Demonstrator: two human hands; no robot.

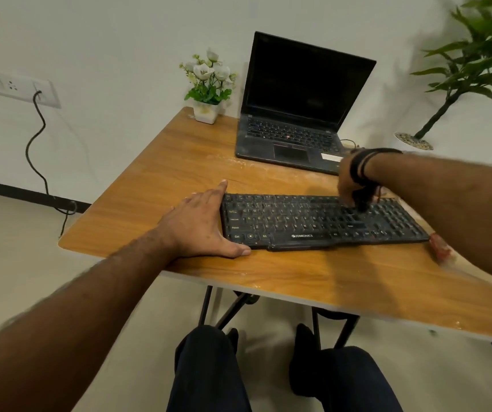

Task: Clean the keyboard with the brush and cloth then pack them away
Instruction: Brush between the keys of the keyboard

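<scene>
A dusty black keyboard (298,221) lies across the wooden table (179,162). My left hand (200,227) lies flat on the table against the keyboard's left end, with the thumb along the front edge and the index finger at the back corner, holding it in place. My right hand (349,185) hangs over the right half of the keys, fingers pinched on a small dark brush (363,203) whose tip touches the keys. The brush is blurred and mostly hidden by the fingers. A blurred red and white thing (441,248), perhaps the cloth, lies at the keyboard's right end under my forearm.
An open black laptop (292,126) stands behind the keyboard. A small white pot of flowers (207,84) sits at the table's back left corner. A tall potted plant (462,78) stands to the right. A wall socket with a black cable (35,135) is at left.
</scene>
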